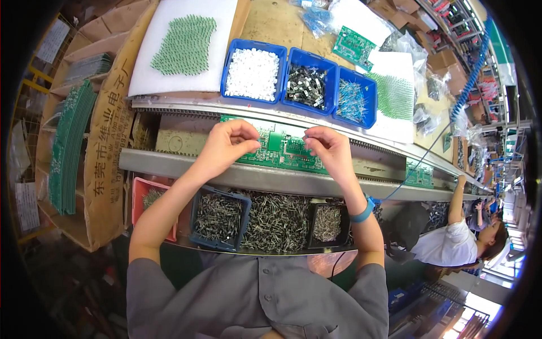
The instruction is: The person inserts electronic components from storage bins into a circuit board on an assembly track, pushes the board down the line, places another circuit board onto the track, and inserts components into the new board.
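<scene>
A green circuit board [275,141] lies on the conveyor rails in front of me. Over its left part, my left hand [230,146] has thumb and forefinger pinched together; whatever sits between them is too small to name. Above the board's right part my right hand [330,148] also makes a pinch, with a tiny part at the fingertips that I cannot identify. A blue strap [363,210] with a cord circles my right wrist.
Beyond the rails stand blue bins of white connectors [252,73], black parts [306,86] and blue-leaded components [352,100]. Nearer me are trays of metal-legged parts [219,217]. A cardboard box [107,141] with boards stands left. A co-worker [454,243] reaches toward another board [419,174] at right.
</scene>
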A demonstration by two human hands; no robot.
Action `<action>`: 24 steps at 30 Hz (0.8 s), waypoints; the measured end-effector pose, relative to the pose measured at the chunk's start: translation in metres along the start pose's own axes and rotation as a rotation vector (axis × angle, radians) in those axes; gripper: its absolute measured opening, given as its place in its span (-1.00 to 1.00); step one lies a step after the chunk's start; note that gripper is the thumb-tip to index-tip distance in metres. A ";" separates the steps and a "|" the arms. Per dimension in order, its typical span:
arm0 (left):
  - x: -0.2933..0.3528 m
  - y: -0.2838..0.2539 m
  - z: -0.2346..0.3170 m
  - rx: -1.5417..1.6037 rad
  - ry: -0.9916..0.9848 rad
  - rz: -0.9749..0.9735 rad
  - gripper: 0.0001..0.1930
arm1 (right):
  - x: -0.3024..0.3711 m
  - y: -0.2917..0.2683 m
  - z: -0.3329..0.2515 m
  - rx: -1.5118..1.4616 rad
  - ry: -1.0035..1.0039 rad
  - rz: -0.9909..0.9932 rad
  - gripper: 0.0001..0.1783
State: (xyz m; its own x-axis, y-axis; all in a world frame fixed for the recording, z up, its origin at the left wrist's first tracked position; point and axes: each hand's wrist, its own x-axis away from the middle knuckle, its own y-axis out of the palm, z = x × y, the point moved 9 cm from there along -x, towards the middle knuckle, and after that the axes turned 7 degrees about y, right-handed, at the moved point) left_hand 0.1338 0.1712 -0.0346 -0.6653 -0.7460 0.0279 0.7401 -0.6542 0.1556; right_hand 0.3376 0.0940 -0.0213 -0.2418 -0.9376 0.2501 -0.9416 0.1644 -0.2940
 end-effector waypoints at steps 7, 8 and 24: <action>-0.001 -0.024 0.010 -0.170 0.065 0.138 -0.87 | -0.012 0.000 -0.006 0.253 -0.165 0.059 -0.79; -0.001 -0.025 0.010 -0.170 0.063 0.139 -0.87 | -0.014 0.002 -0.009 0.359 -0.223 0.073 -0.81; 0.001 -0.050 0.034 -0.468 0.244 0.254 -0.78 | -0.025 0.015 -0.011 0.390 -0.295 0.092 -0.87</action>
State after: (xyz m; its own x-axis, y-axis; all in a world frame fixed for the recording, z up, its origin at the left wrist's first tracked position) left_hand 0.0932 0.2075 -0.0086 -0.4604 -0.8576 -0.2291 0.8750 -0.3949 -0.2801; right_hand 0.3272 0.1229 -0.0214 -0.1899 -0.9806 -0.0486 -0.7477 0.1765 -0.6401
